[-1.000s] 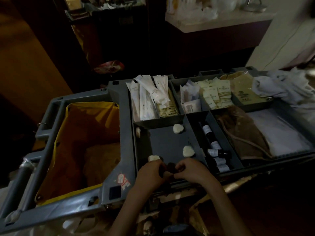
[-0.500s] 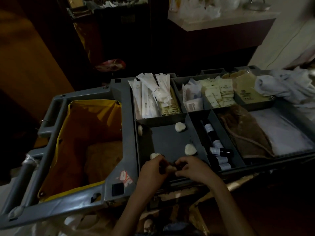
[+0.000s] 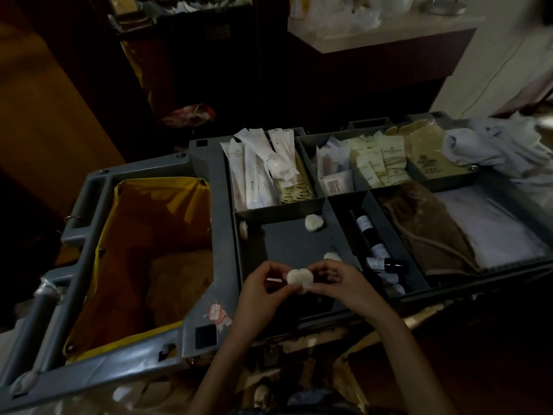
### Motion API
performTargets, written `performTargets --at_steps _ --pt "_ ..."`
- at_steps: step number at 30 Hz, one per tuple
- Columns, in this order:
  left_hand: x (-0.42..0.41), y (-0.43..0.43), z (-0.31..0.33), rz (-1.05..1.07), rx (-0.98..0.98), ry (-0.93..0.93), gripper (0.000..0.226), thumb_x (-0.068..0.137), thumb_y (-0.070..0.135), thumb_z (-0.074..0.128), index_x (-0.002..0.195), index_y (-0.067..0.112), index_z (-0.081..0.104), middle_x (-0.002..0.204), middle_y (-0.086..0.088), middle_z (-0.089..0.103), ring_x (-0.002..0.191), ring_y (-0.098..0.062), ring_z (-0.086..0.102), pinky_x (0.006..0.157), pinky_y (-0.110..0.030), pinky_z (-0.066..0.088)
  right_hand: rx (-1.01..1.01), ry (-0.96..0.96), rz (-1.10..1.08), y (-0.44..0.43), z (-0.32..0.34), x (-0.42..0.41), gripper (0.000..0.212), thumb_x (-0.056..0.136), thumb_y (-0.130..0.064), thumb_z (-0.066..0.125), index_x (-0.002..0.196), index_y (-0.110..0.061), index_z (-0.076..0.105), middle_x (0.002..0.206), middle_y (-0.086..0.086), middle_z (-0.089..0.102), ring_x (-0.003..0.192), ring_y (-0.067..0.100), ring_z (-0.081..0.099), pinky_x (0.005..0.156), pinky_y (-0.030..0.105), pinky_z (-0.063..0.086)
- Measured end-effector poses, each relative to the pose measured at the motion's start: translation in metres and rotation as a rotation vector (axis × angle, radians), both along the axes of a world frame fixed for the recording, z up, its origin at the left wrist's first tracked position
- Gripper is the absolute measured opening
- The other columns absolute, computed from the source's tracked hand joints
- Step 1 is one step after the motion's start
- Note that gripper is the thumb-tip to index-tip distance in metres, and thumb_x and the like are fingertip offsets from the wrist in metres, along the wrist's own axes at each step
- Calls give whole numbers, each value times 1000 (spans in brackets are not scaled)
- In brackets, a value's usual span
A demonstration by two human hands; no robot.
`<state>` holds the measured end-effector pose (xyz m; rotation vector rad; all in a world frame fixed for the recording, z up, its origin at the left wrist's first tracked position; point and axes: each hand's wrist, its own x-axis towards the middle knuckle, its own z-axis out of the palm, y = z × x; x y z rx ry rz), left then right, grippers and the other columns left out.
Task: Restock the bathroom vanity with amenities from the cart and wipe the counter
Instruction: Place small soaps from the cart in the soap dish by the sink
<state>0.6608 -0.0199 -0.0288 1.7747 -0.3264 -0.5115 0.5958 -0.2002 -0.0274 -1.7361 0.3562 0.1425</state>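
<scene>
Held item: small white rounded piece (image 3: 300,279), raised just above the near edge of the shallow grey compartment (image 3: 287,244) (two lobes show; whether it is one piece or two I cannot tell).
Left hand: left hand (image 3: 263,292), fingers curled, its grip pinching the piece's left edge.
Right hand: right hand (image 3: 339,280), fingers curled, its grip pinching the piece's right edge.
Loose pieces: three more white rounded pieces lie in that compartment, one at its far wall (image 3: 313,223), one against its left wall (image 3: 244,230), one near its right wall (image 3: 332,256), partly hidden by the right hand.
Right of the compartment: small dark bottles with white labels (image 3: 380,253), lying in a narrow slot just beside it.
Beyond the compartment: long white paper sachets (image 3: 257,172) in the bin touching its far wall; cream printed packets (image 3: 380,163) further right.
Far right of the compartment: brown folded cloth (image 3: 425,229) beside clear plastic sheets (image 3: 493,229).
Left of the compartment: yellow fabric bag (image 3: 143,235), hung open in the grey plastic cart (image 3: 206,163).
Well beyond the compartment: pale counter (image 3: 389,28), cluttered with white items too blurred to name.
</scene>
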Motion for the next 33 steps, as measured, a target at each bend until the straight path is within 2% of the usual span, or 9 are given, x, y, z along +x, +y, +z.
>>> performTargets --at_steps 4,7,10,13,17,21,24,30,33 --pt "1 0 -2 -8 -41 27 21 81 12 74 98 20 64 98 1 69 86 -7 67 68 -17 52 -6 -78 -11 3 0 -5 44 75 -11 80 115 -22 63 107 1 68 95 7 66 80 19 51" --pt "2 -1 -5 -4 -94 80 21 82 10 73 99 19 65 98 -4 69 85 -16 69 68 -22 54 -42 -140 -32 4 0 -7 50 75 -14 81 119 -27 61 105 3 64 96 11 65 83 20 51" --pt "3 -1 -7 0 -102 104 23 81 11 74 101 17 66 93 -5 69 81 -15 70 67 -23 54 -34 -174 -15 3 2 -9 54 74 -14 81 121 -30 59 104 1 62 95 10 65 82 19 50" --pt "3 -2 -6 -3 -117 103 22 80 11 74 101 16 67 89 -4 70 80 -14 69 67 -23 55 -55 -184 5 5 2 -10 52 73 -18 82 119 -31 61 108 -1 64 98 10 65 84 23 52" --pt "3 -1 -7 -30 -108 75 24 81 17 74 103 23 67 96 -1 71 85 -14 69 69 -22 53 -75 -197 -25 8 1 -10 43 74 -19 82 111 -30 65 107 -10 69 102 8 65 88 27 53" --pt "3 3 -10 -128 -71 8 38 82 21 73 118 25 63 110 8 70 102 -8 65 86 -29 54 -87 -212 -68 9 3 -9 39 74 -19 81 108 -31 66 104 -17 68 102 2 63 87 20 51" --pt "-1 4 -11 -137 -50 -49 42 82 18 73 123 24 61 115 8 68 107 -6 63 93 -30 52 -77 -218 -81 9 4 -9 37 74 -19 81 106 -31 67 103 -18 69 101 0 62 84 16 50" --pt "-9 2 -7 -76 0 -182 42 81 17 73 116 35 58 115 13 63 105 5 59 90 -15 49 -68 -205 -71 8 1 -10 39 74 -17 81 107 -31 67 104 -15 69 100 1 63 83 17 51" --pt "-10 3 -5 -72 -1 -203 42 81 15 73 116 34 58 115 13 63 106 5 59 88 -12 47 -46 -198 -56 6 1 -11 40 75 -18 81 110 -29 67 105 -11 69 100 4 64 85 21 52"
